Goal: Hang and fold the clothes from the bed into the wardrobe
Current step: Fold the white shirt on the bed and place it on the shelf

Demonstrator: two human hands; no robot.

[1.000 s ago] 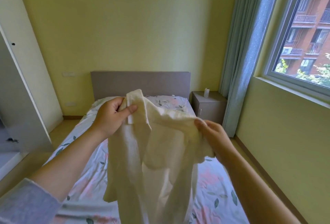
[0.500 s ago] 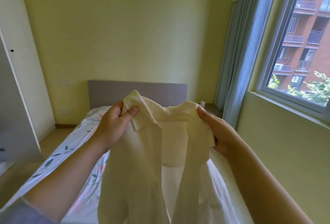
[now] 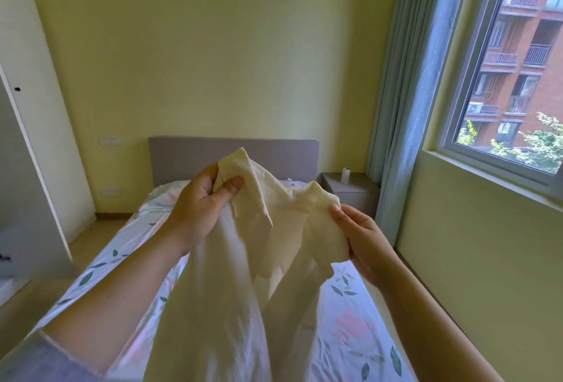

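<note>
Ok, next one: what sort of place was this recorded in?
A bedroom, probably in a flat: a bed with a grey headboard, a bedside cabinet next to it, and a white wardrobe on the left. Apartment blocks show through the window.

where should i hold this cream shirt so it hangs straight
By its top edge, one shoulder per hand, coming from the sides. The left hand pinches one top corner, the right hand the other, and the shirt hangs down over the bed; the cloth between sags, so probably spread wider.
</note>
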